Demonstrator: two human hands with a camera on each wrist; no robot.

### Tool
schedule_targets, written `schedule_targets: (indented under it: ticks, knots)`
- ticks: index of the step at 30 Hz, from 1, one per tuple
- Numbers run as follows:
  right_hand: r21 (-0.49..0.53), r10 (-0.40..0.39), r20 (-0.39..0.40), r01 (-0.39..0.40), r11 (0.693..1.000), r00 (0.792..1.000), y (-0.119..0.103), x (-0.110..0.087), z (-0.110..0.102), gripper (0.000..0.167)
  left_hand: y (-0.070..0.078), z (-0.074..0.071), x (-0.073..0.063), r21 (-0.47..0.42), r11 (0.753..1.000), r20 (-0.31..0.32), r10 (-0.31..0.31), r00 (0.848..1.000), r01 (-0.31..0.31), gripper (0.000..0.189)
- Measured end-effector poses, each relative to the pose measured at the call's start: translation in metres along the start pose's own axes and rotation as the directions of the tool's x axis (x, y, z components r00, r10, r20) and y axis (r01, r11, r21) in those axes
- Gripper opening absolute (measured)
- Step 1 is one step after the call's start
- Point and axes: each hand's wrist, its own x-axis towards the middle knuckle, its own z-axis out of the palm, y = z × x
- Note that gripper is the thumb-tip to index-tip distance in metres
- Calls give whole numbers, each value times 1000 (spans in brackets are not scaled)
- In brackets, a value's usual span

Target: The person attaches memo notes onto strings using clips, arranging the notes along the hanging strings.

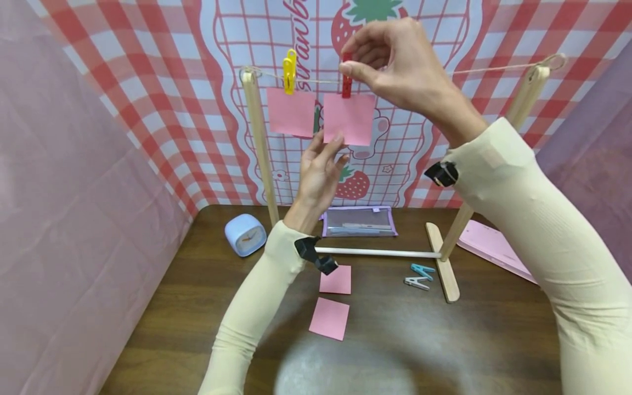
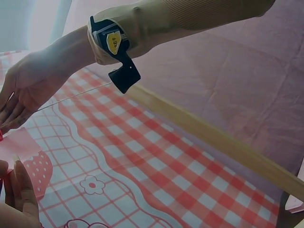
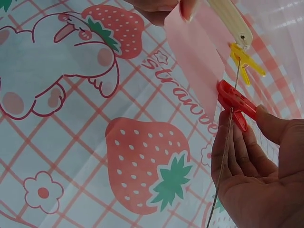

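Observation:
My right hand [image 1: 405, 66] pinches a red clothespin [image 1: 347, 82] between thumb and fingers at the string [image 1: 486, 69]. Below the red clothespin hangs a pink paper square [image 1: 351, 118], its top edge at the clip's jaws. Its lower edge is between the thumb and fingers of my left hand [image 1: 318, 170]. In the right wrist view the red clothespin [image 3: 232, 102] straddles the string beside the pink paper [image 3: 194, 61]. To the left, a yellow clothespin [image 1: 289, 74] holds another pink square [image 1: 291, 112] on the string.
Wooden posts [image 1: 259, 142] carry the string, joined low by a white rod [image 1: 377, 252]. On the table lie two pink squares [image 1: 329, 318], blue [image 1: 422, 271] and white [image 1: 417, 283] clothespins, a mesh pouch [image 1: 359, 222] and a pink case [image 1: 496, 249]. A blue clock [image 1: 245, 235] stands left.

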Motion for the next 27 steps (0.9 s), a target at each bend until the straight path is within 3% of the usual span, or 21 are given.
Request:
schedule_targets:
  ticks: [16,27]
  knots:
    - [-17,-15,-18,14,1000,1000,1,-3,1,44,0,-1,2,-35,999,3,-4,1000,4,30]
    - [-47,-38,-48,36,998,998,3,-11,-6,46,1,-6,0,37,999,34,-27,999,26,22]
